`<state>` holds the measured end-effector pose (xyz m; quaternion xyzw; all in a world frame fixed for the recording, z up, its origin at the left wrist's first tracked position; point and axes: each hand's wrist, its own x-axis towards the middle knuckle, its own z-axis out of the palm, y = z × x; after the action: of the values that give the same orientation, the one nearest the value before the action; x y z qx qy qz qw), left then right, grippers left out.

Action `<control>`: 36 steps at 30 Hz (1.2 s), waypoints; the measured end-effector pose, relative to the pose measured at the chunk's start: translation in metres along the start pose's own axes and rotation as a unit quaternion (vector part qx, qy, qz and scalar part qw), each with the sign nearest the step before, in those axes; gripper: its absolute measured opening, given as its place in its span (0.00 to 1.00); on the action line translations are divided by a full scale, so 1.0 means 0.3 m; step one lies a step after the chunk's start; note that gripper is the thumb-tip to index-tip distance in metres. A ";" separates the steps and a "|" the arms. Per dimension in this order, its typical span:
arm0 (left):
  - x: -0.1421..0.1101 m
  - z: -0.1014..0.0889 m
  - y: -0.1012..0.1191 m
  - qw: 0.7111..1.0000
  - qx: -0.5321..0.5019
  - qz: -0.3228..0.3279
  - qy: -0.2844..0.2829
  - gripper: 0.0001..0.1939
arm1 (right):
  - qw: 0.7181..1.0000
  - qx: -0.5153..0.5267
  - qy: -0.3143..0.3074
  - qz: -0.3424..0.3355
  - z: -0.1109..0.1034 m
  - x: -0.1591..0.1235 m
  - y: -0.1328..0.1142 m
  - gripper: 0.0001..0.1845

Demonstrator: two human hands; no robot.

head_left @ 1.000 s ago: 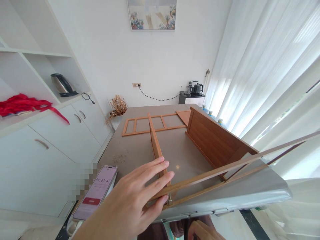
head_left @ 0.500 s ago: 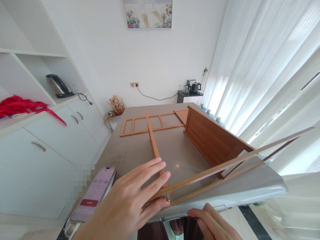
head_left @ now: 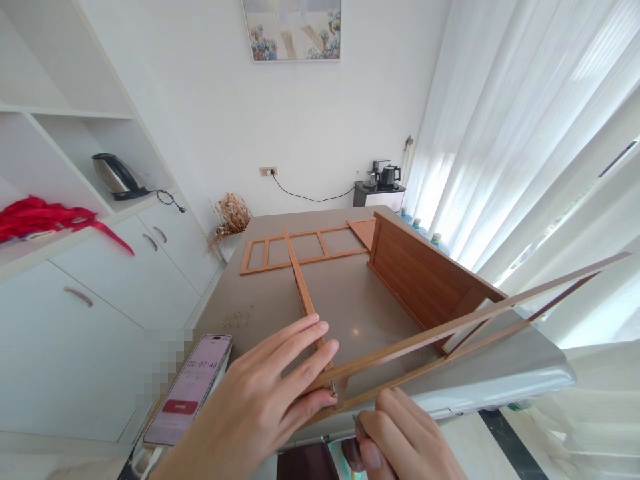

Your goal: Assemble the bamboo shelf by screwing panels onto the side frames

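My left hand [head_left: 280,383] grips the near corner where a long wooden slat [head_left: 303,283] meets a ladder-like wooden frame [head_left: 415,343]. Its fingers lie over the slat, and the thumb presses beside a small metal screw [head_left: 333,389] that sticks out of the frame's corner. Just below and to the right, my right hand [head_left: 400,433] is closed around a thin metal tool [head_left: 359,425]. Only the tool's tip shows, pointing up and left, apart from the screw; the rest is hidden in the fingers. The frame reaches past the table's right edge.
A brown wooden panel [head_left: 425,273] stands on edge on the table [head_left: 270,300]. Farther back lies another wooden frame [head_left: 300,250]. Several small screws [head_left: 237,315] are scattered at the left, near a phone [head_left: 187,390] showing a timer.
My right hand has moved up and left, nearer the screw, and the tool tip now shows. The slat's far end has shifted slightly left; my left hand keeps its hold.
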<state>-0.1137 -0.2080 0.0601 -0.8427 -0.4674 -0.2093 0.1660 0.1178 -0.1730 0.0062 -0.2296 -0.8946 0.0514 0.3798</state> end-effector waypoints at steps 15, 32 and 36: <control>-0.002 0.002 0.001 1.000 0.015 0.005 0.004 0.20 | 1.000 -0.003 0.012 0.000 0.059 0.021 0.007 0.13; -0.002 -0.003 0.005 1.000 0.015 -0.005 -0.008 0.20 | 0.999 -0.035 -0.032 -0.021 -0.015 0.065 -0.012 0.19; 0.002 -0.003 0.005 1.000 0.018 -0.006 -0.009 0.20 | 1.000 -0.007 -0.025 -0.001 -0.008 0.056 -0.009 0.18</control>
<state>-0.1122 -0.2088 0.0609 -0.8388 -0.4775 -0.1938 0.1757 0.1081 -0.1681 0.0196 -0.2305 -0.9043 0.0503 0.3558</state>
